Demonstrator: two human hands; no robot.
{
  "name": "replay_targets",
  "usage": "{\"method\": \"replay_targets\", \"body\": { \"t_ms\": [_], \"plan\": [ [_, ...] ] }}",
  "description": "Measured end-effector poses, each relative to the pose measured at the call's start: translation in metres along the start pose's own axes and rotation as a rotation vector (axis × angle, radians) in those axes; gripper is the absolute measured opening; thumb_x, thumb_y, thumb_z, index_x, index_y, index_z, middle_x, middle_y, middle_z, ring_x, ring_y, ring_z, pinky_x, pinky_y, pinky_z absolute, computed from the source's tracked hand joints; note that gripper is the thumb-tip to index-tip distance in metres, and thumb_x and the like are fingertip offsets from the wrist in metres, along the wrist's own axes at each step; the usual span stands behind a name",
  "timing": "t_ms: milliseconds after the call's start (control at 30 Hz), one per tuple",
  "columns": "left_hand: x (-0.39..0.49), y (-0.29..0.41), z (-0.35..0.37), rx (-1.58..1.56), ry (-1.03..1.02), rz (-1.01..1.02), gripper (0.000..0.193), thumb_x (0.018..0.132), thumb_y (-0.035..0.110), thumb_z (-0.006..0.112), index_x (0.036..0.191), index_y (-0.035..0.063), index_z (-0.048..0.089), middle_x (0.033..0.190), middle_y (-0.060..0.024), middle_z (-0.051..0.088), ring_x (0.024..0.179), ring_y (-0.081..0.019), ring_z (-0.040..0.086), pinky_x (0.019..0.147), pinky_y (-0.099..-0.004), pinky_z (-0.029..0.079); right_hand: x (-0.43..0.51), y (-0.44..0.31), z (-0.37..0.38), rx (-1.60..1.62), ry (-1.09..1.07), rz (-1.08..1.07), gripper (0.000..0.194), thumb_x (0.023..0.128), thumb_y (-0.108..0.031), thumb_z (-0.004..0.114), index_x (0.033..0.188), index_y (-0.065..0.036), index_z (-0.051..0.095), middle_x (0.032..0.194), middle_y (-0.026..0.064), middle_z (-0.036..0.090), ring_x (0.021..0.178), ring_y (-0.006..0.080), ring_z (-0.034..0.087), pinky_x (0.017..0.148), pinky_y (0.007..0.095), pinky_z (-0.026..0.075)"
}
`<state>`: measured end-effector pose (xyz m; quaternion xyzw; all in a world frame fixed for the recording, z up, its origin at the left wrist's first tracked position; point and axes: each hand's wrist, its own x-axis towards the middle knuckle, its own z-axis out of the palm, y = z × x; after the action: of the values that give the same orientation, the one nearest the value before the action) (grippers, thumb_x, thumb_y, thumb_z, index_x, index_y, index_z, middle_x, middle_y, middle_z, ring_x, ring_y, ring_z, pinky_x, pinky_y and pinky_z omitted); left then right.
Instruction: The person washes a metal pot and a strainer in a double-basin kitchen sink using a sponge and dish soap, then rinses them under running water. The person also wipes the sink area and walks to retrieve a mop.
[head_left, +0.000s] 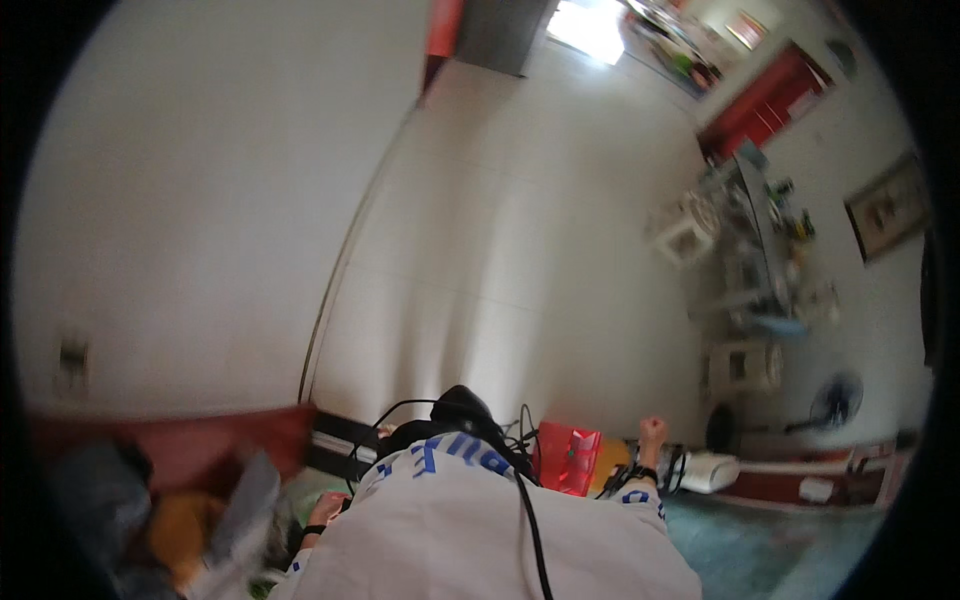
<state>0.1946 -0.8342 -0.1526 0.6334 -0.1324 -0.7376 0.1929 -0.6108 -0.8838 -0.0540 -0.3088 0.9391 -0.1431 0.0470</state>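
My left hand (328, 508) is low beside my white shirt (480, 532) with blue lettering, a black band at its wrist. The shirt partly hides it, and I cannot tell whether its fingers hold anything. To the right, my right hand (652, 431) is raised in a fist, with nothing seen in it and a dark strap (637, 474) around the wrist. Just left of that forearm is a shiny red box or bag (566, 457). Black cables (534, 517) run over and around my body. A dark rounded thing (461, 405), perhaps a shoe, shows beyond the shirt.
Clothes (180, 529) lie heaped by a dark red board (202, 442) at left. Blue-green bedding or cloth (765, 544) spreads at lower right. White chairs (686, 232) stand by a cluttered table (757, 225), with a fan (836, 401) nearby. A plain wall (210, 187) borders the pale floor (510, 225).
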Motion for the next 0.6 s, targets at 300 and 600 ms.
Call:
{"method": "replay_targets", "body": {
  "t_ms": [300,600],
  "plan": [
    [0.157,0.394,0.138,0.599,0.356,0.127,0.025,0.074,0.005,0.061,0.098,-0.0002,0.059,0.071,-0.0099,0.063,0.058,-0.0179,0.061,0.049,-0.0291,0.049,-0.203,0.037,0.084,0.363,-0.665,1.088,0.019,0.078,-0.021,0.059,0.069,-0.004,0.063,0.061,0.0078,0.06,0.051,0.0175,0.055,0.051,0.0323,0.045],
    [0.264,0.626,0.309,0.667,0.149,0.153,0.015,0.072,0.014,0.064,0.082,0.0037,0.064,0.066,-0.0058,0.063,0.044,-0.0133,0.052,0.041,-0.0265,0.044,0.138,-0.134,0.035,0.633,-0.172,0.869,0.011,0.07,-0.008,0.061,0.063,-0.005,0.052,0.052,0.0049,0.052,0.043,0.0156,0.051,0.039,0.0299,0.042]
  ]
}}
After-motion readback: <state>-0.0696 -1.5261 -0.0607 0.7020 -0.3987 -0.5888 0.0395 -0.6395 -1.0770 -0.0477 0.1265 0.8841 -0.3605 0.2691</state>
